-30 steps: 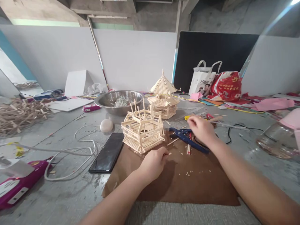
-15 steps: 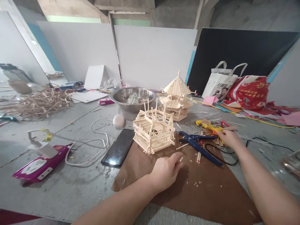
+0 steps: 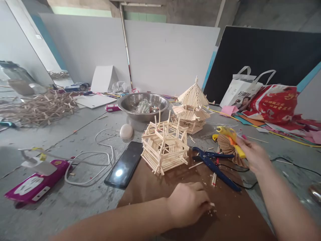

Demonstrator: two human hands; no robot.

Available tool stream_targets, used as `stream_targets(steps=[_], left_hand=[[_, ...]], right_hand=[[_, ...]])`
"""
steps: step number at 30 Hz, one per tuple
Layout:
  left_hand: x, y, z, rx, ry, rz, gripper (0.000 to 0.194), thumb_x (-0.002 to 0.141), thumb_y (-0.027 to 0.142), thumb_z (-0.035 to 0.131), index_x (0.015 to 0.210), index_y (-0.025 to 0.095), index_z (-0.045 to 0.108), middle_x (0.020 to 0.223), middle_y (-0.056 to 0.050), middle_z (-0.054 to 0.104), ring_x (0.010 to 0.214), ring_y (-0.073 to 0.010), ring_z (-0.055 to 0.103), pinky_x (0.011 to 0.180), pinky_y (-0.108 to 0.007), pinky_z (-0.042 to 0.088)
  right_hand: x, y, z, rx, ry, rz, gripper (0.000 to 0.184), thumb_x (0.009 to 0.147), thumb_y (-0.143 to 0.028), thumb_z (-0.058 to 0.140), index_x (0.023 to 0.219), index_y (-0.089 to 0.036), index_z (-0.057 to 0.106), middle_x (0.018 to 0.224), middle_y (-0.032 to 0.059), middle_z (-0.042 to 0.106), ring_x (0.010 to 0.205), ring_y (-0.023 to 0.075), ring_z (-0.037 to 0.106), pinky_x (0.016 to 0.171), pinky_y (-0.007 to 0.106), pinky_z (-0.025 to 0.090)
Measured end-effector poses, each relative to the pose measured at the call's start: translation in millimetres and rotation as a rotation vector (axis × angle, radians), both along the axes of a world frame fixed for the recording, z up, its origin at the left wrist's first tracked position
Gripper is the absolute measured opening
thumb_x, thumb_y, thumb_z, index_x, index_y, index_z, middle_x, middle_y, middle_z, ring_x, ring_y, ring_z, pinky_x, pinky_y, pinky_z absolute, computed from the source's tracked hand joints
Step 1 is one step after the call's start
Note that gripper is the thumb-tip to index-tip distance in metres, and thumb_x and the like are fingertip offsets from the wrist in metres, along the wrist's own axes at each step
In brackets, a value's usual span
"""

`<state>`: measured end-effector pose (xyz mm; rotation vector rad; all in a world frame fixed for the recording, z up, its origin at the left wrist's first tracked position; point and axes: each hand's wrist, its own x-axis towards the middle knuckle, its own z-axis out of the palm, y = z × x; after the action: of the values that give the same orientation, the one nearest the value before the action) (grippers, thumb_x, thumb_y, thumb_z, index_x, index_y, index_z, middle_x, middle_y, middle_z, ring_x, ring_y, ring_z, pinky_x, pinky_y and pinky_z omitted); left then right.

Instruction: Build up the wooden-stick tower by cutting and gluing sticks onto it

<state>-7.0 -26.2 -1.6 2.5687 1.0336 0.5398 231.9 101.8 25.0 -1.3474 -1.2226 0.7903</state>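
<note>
My left hand (image 3: 189,204) is closed just above the brown sheet (image 3: 233,211), pinching a short piece of wooden stick (image 3: 212,204). Off to the right, my right hand (image 3: 253,154) grips a yellow hot glue gun (image 3: 232,139), lifted over a pleated brown paper fan (image 3: 225,145). Between the hands lies a blue-handled cutter (image 3: 215,167), with a few red-tipped sticks (image 3: 214,177) beside it. An open hexagonal stick frame (image 3: 164,147) stands on the back of the sheet, touched by neither hand. Behind it is a roofed stick pavilion (image 3: 192,107).
Left of the sheet lie a black phone (image 3: 124,165), a white cable (image 3: 110,147) and a purple power strip (image 3: 37,182). A steel basin (image 3: 143,115) sits further back. Bags (image 3: 273,103) and coloured paper (image 3: 248,122) occupy the back right; a pile of strips (image 3: 47,107) the left.
My right hand has raised the glue gun off the table. My left hand has moved right and nearer to me, down among the small crumbs on the sheet. The view has shifted slightly.
</note>
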Motion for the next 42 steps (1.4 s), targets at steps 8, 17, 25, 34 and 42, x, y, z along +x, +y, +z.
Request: stream_targets(steps=[8, 17, 25, 34, 42], left_hand=[[10.2, 5.8, -19.7, 0.025, -0.079, -0.069, 0.015, 0.081, 0.033, 0.049, 0.078, 0.02, 0.054, 0.072, 0.003, 0.061, 0.064, -0.0086, 0.055, 0.054, -0.018, 0.038], [8.6, 8.0, -37.6, 0.132, -0.054, -0.254, 0.022, 0.082, 0.039, 0.048, 0.075, 0.02, 0.055, 0.066, 0.005, 0.062, 0.058, -0.0071, 0.055, 0.044, -0.02, 0.033], [9.6, 9.2, -38.0, 0.151, -0.096, -0.29, 0.019, 0.086, 0.031, 0.043, 0.077, 0.019, 0.054, 0.068, 0.005, 0.063, 0.062, -0.0056, 0.055, 0.05, -0.018, 0.036], [7.3, 9.4, -37.0, 0.163, -0.059, -0.308, 0.018, 0.085, 0.033, 0.042, 0.082, 0.02, 0.055, 0.071, 0.005, 0.061, 0.061, -0.0062, 0.054, 0.047, -0.02, 0.034], [9.6, 7.5, -36.3, 0.125, -0.038, -0.268, 0.016, 0.084, 0.034, 0.045, 0.081, 0.022, 0.055, 0.073, 0.007, 0.062, 0.059, -0.0062, 0.054, 0.043, -0.021, 0.032]], right_hand=[[-26.3, -26.3, 38.7, -0.259, 0.158, 0.288, 0.031, 0.056, -0.042, 0.071, 0.073, -0.018, 0.061, 0.055, -0.0017, 0.059, 0.043, 0.0093, 0.053, 0.037, 0.018, 0.042], [-52.0, -46.3, 54.3, -0.253, -0.061, 0.7, 0.025, 0.066, -0.035, 0.064, 0.082, -0.016, 0.064, 0.057, 0.0033, 0.063, 0.051, 0.014, 0.058, 0.05, 0.023, 0.047], [-93.6, -58.6, 66.6, -0.169, -0.256, 0.718, 0.017, 0.07, -0.033, 0.059, 0.079, -0.021, 0.065, 0.077, 0.0043, 0.066, 0.04, 0.0061, 0.046, 0.036, 0.019, 0.041], [-121.5, -53.0, 67.5, -0.161, -0.471, 0.59, 0.026, 0.068, -0.042, 0.06, 0.072, -0.017, 0.064, 0.06, -0.0007, 0.059, 0.045, 0.0095, 0.048, 0.042, 0.021, 0.04], [-129.5, -55.6, 76.6, -0.104, -0.687, 0.543, 0.039, 0.069, -0.043, 0.058, 0.039, -0.019, 0.052, 0.035, -0.0039, 0.044, 0.037, 0.0087, 0.043, 0.04, 0.021, 0.034]])
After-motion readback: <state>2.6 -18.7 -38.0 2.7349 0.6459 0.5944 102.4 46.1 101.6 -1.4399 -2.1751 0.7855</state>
